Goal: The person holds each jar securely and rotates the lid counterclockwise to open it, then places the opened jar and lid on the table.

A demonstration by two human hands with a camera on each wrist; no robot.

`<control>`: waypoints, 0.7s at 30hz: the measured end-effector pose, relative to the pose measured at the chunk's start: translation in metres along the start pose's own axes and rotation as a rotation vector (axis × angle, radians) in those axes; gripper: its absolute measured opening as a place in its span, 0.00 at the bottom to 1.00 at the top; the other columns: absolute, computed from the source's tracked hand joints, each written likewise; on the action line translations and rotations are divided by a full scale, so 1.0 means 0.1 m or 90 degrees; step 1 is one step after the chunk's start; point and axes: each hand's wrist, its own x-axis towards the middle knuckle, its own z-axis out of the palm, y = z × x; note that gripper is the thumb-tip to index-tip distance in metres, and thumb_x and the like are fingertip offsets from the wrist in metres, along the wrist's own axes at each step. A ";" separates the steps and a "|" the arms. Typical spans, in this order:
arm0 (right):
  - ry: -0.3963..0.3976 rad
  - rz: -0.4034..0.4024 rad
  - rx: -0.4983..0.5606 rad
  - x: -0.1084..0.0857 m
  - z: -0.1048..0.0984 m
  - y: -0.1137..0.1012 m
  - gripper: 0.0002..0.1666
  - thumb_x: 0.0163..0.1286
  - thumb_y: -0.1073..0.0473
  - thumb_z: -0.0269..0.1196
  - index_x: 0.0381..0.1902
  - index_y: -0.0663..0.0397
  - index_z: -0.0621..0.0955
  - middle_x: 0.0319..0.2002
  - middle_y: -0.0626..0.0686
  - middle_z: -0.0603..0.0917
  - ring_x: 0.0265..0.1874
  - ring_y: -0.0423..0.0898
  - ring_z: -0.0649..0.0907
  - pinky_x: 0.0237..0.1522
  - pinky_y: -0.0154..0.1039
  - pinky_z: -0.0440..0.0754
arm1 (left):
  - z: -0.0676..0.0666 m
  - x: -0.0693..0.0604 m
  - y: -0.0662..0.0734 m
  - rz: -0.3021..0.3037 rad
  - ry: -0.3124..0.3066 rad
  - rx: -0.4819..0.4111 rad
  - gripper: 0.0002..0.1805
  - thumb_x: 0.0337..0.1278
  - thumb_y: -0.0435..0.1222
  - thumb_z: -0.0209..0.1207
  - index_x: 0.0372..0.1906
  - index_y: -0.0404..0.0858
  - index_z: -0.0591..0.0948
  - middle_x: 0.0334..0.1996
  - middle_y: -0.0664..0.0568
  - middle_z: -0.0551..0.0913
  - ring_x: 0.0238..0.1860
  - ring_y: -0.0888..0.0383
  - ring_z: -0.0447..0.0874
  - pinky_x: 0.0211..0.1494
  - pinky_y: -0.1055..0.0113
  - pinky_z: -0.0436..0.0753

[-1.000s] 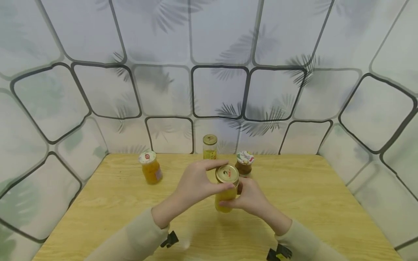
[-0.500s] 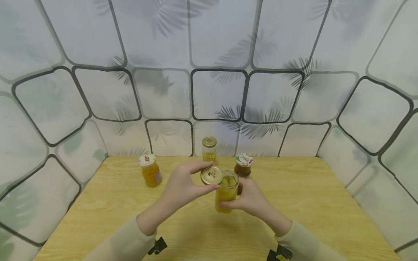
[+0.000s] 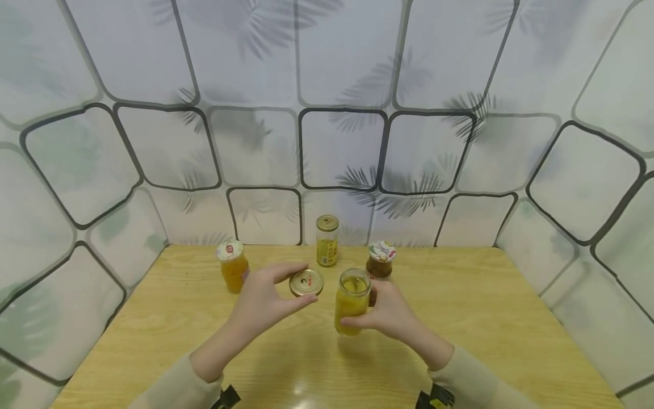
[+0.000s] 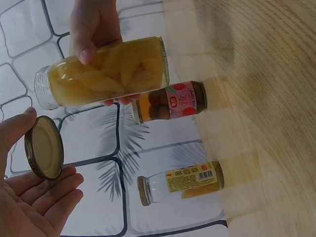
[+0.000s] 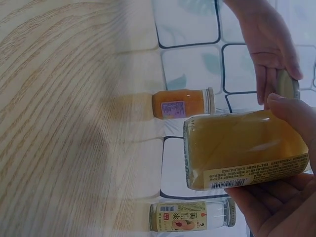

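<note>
My left hand [image 3: 263, 298] pinches a gold metal lid [image 3: 306, 282] between thumb and fingers, held to the left of an uncapped jar. That glass jar [image 3: 352, 304] holds yellow fruit pieces in liquid, and my right hand [image 3: 390, 309] grips it from the right side. In the left wrist view the lid [image 4: 45, 148] shows its pale underside, apart from the jar's threaded mouth [image 4: 45, 89]. The right wrist view shows the jar [image 5: 247, 143] raised off the table, a barcode label along its side.
Behind stand a gold-capped jar [image 3: 327, 241] with a yellow label and a brown-filled jar [image 3: 381, 260] with a patterned lid. At the left stands an orange-filled jar [image 3: 233, 272]. A patterned wall surrounds the wooden table [image 3: 460, 318].
My left hand has lifted the lid off the jar and carried it leftward. The jar stays in my right hand at nearly the same place.
</note>
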 end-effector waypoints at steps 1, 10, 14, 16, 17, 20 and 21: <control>0.000 -0.001 -0.001 0.00 0.00 0.00 0.30 0.50 0.58 0.85 0.51 0.60 0.87 0.45 0.56 0.92 0.40 0.37 0.89 0.44 0.33 0.88 | -0.01 -0.01 -0.02 -0.004 0.001 0.006 0.30 0.48 0.39 0.83 0.59 0.38 0.88 0.54 0.47 0.92 0.55 0.49 0.92 0.58 0.50 0.90; -0.011 0.000 0.007 0.03 0.02 -0.06 0.31 0.51 0.57 0.85 0.53 0.59 0.87 0.46 0.56 0.92 0.42 0.38 0.89 0.44 0.33 0.88 | -0.06 -0.20 -0.23 -0.060 -0.010 0.057 0.28 0.50 0.38 0.82 0.58 0.37 0.88 0.53 0.47 0.93 0.54 0.47 0.92 0.59 0.48 0.89; 0.001 -0.008 -0.009 0.05 0.02 -0.08 0.31 0.49 0.58 0.85 0.51 0.59 0.88 0.45 0.56 0.92 0.42 0.39 0.88 0.43 0.32 0.88 | -0.06 -0.30 -0.31 -0.099 -0.025 0.076 0.28 0.51 0.40 0.81 0.58 0.38 0.88 0.53 0.47 0.92 0.55 0.47 0.92 0.58 0.48 0.89; 0.006 -0.014 -0.018 0.06 0.02 -0.09 0.30 0.49 0.58 0.86 0.50 0.60 0.88 0.44 0.56 0.92 0.41 0.39 0.88 0.42 0.32 0.88 | -0.05 -0.36 -0.35 -0.117 -0.032 0.080 0.28 0.52 0.40 0.81 0.59 0.37 0.88 0.54 0.46 0.92 0.55 0.47 0.92 0.58 0.48 0.89; 0.007 -0.016 -0.023 0.06 0.03 -0.09 0.30 0.48 0.58 0.86 0.49 0.60 0.88 0.44 0.56 0.92 0.41 0.38 0.87 0.42 0.32 0.88 | -0.05 -0.39 -0.37 -0.127 -0.036 0.081 0.28 0.52 0.41 0.81 0.59 0.38 0.88 0.54 0.46 0.92 0.55 0.47 0.92 0.59 0.48 0.89; 0.005 -0.015 -0.028 0.08 0.04 -0.11 0.30 0.48 0.57 0.86 0.49 0.59 0.88 0.43 0.55 0.92 0.41 0.37 0.87 0.41 0.32 0.87 | -0.06 -0.47 -0.43 -0.149 -0.040 0.093 0.28 0.52 0.41 0.80 0.59 0.38 0.88 0.54 0.47 0.92 0.56 0.46 0.91 0.60 0.47 0.88; 0.006 -0.015 -0.029 0.08 0.05 -0.11 0.30 0.48 0.57 0.86 0.49 0.58 0.88 0.43 0.55 0.92 0.40 0.37 0.87 0.41 0.32 0.87 | -0.06 -0.50 -0.45 -0.155 -0.042 0.098 0.28 0.52 0.41 0.80 0.59 0.38 0.88 0.54 0.47 0.92 0.56 0.46 0.91 0.60 0.47 0.88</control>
